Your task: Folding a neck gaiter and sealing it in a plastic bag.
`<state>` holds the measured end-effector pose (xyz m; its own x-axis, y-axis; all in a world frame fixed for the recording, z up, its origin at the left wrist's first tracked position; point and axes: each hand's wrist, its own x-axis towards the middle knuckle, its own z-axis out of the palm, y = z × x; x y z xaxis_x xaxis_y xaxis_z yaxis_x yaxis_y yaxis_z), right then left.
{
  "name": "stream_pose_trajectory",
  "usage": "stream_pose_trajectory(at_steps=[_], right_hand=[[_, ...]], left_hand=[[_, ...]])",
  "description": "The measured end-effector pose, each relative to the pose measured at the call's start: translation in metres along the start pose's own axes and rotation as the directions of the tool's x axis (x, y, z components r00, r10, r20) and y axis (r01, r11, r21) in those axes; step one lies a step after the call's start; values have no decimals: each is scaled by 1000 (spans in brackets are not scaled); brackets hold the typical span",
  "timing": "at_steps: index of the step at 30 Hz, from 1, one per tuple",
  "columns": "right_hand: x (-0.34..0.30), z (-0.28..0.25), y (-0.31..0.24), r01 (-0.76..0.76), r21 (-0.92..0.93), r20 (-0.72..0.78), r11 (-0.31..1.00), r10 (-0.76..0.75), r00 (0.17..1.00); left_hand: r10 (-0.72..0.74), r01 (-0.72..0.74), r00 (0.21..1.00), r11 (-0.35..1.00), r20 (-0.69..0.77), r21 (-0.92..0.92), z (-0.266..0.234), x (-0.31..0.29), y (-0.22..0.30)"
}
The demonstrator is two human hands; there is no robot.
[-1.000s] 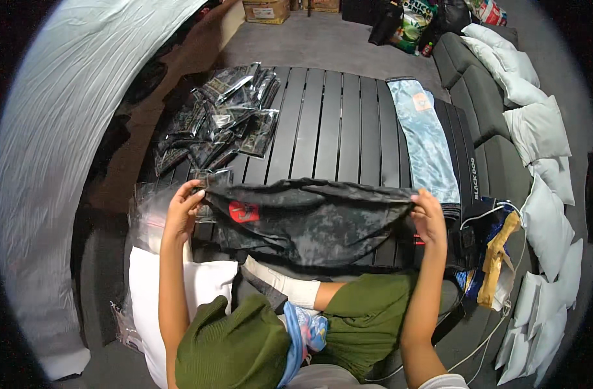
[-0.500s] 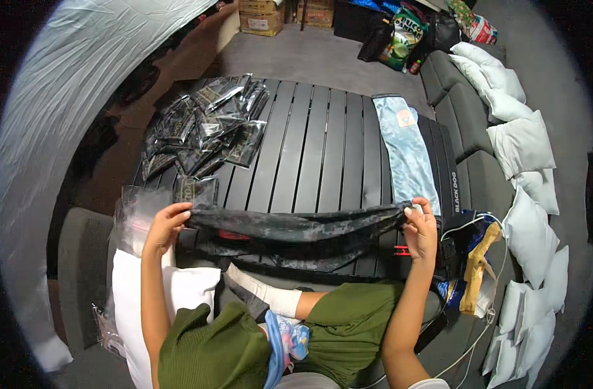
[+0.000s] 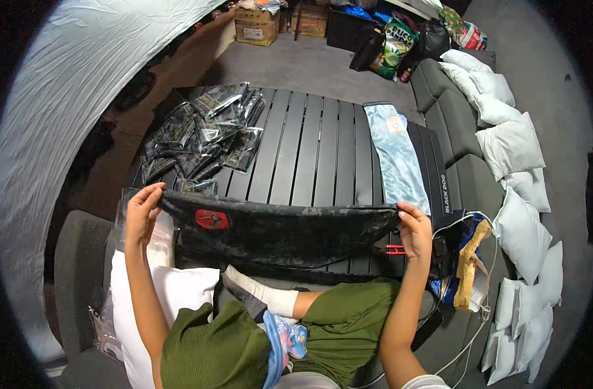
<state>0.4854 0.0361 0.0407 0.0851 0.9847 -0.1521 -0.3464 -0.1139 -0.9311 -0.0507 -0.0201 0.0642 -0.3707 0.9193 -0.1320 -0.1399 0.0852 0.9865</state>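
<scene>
The left hand (image 3: 144, 212) and right hand (image 3: 414, 232) pinch the dark cloth (image 3: 290, 235) by the ends of its upper edge, mid-frame — a slack fingertip hold could let one end slip and fold. On the bench (image 3: 303, 159), glossy packets (image 3: 209, 129) crowd the upper left and a pale-blue cloth (image 3: 398, 159) lies right of centre; a small red object (image 3: 395, 249) near the right hand might snag the hem.

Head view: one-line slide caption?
Left hand and right hand hold a dark cloth with a red patch spread out at a slatted table.
</scene>
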Motion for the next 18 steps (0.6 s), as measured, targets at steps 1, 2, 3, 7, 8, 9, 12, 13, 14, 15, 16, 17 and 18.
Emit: stream_pose_trajectory(at_steps=[1, 2, 3, 7, 8, 9, 12, 13, 14, 15, 16, 17, 18], right_hand=[[0, 2, 1, 4, 30, -48, 1000, -3, 999], [0, 1, 0, 10, 32, -49, 999, -8, 999], [1, -1, 0, 6, 40, -41, 999, -5, 999], [-4, 9, -5, 89, -77, -1, 993, -89, 996], [-4, 12, -7, 94, -71, 0, 993, -94, 996], [-4, 15, -9, 139, -170, -21, 976, -145, 989], [-6, 23, -19, 219, -344, -22, 913, -241, 970], [-6, 23, -23, 252, -422, -2, 871, -279, 960], [-5, 18, -26, 255, -421, -6, 870, -284, 959], [-4, 11, -29, 225, -497, 20, 838, -248, 969], [-3, 8, -32, 195, -570, 41, 798, -210, 977], [-5, 8, -40, 226, -579, 77, 784, -223, 972], [-5, 7, -46, 227, -581, 73, 782, -228, 971]], left_hand=[[3, -3, 1000, 1000, 1, -1, 0, -1, 0], [19, -19, 1000, 1000, -14, 18, 2, -3, 1], [36, -35, 999, 999, -29, 37, 3, -5, 2], [102, -102, 995, 995, 15, -11, -2, -8, 5], [109, -109, 994, 994, 17, -9, -2, -9, 5], [116, -116, 993, 993, 1, -24, -1, -9, 5], [147, -147, 989, 989, 7, -8, 7, -12, 12], [181, -184, 983, 974, 33, 135, 11, -15, 17], [209, -219, 976, 937, 65, 272, 14, -18, 21], [233, -249, 969, 911, 89, 328, 14, -17, 21], [235, -253, 967, 911, 94, 326, 13, -16, 22], [266, -300, 954, 854, 140, 424, 13, -16, 26], [291, -346, 938, 785, 188, 514, 12, -16, 28]])
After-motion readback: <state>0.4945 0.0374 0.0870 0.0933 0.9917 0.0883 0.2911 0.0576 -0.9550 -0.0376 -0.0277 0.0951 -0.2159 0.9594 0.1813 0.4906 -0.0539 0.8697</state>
